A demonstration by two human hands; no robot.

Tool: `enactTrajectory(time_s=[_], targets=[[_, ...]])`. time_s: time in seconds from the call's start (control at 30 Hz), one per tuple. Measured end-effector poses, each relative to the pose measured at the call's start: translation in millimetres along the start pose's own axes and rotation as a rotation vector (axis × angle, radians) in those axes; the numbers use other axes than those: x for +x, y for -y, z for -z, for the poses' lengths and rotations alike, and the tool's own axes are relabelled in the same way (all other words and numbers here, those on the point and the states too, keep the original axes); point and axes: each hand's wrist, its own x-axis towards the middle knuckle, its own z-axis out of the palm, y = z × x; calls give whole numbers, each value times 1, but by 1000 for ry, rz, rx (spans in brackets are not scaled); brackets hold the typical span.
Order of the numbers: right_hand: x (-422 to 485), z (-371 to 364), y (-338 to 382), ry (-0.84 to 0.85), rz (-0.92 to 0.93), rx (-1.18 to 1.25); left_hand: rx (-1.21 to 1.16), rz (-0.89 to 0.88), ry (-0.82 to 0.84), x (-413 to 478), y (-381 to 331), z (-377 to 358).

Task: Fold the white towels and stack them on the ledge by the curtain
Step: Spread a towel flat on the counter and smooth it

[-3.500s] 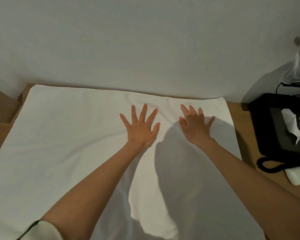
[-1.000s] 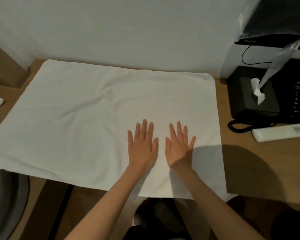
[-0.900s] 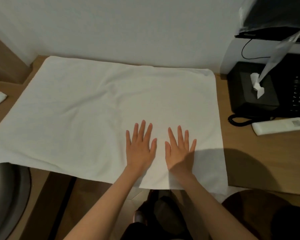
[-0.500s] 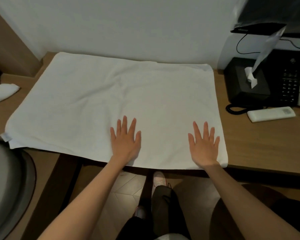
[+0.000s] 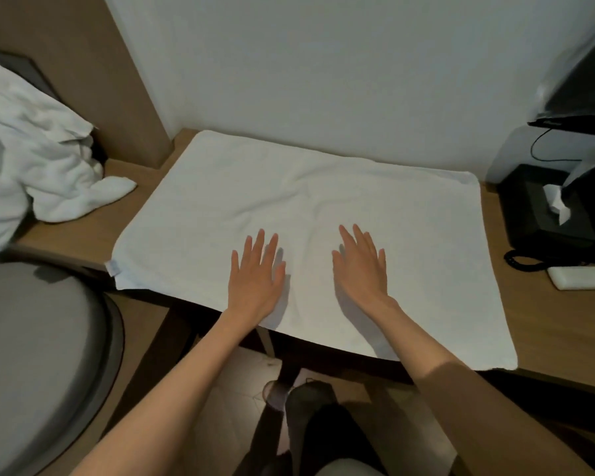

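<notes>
flat white rectangular cloth towel (image 5: pixel 323 214) spread on brown wooden counter (image 5: pixel 547 324), near edge overhanging | left hand (image 5: pixel 256 281) and right hand (image 5: pixel 361 269) palms-down on it, fingers extended, gripping nothing | crumpled white towels (image 5: pixel 31 159) far left

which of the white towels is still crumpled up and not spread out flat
The crumpled towel heaped at the far left, beside the wooden panel. The other towel lies spread flat on the desk under both open hands, left hand and right hand.
</notes>
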Motion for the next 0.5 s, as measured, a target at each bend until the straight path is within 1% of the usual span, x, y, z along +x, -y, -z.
enactTrajectory(time_s=[0.2, 0.33, 0.4, 0.5], targets=[[45, -34, 46, 47, 45, -16, 10, 6, 6, 47, 47, 17], [88, -56, 71, 33, 44, -66, 10, -23, 19, 98, 74, 24], [112, -64, 85, 10, 46, -87, 10, -35, 51, 127, 85, 26], [150, -74, 106, 20, 32, -143, 5, -29, 129, 166, 106, 30]])
